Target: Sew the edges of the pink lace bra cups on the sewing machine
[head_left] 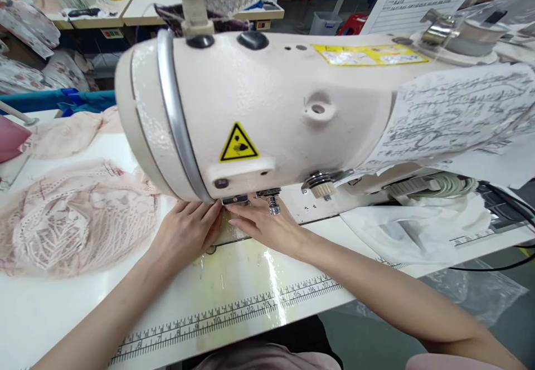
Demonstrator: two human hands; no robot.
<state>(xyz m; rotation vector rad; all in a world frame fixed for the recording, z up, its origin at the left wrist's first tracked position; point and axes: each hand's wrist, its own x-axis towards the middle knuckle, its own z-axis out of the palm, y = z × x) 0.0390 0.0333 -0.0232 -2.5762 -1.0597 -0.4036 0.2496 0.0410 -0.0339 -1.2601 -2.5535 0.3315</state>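
- The sewing machine (pixel 284 108) stands across the middle of the view; its long axis runs left to right, with the rounded end pointing left.
- The left hand (pixel 188 228) is below that end of the machine, palm down, fingers close together and aimed forward; its fingertips pass out of sight beneath the head, so I cannot tell what it holds.
- The right hand (pixel 265 222) is under the machine from the other side, its fingers pointing left toward the left hand, the thumb slightly apart; any grip is hidden too.
- The pale pink lace fabric (pixel 92 219) lies to the left of the machine in a loose, rounded heap, its longer axis roughly left to right.
- A white cloth (pixel 418 230) lies to the right of the machine's needle end, below the handwritten sheet (pixel 460 113) covering the machine's right part.
- The printed ruler scale (pixel 217 320) runs in front of the machine along the table edge, rising toward the right.
- A triangular warning sticker (pixel 239 142) points upward on the machine's near face.
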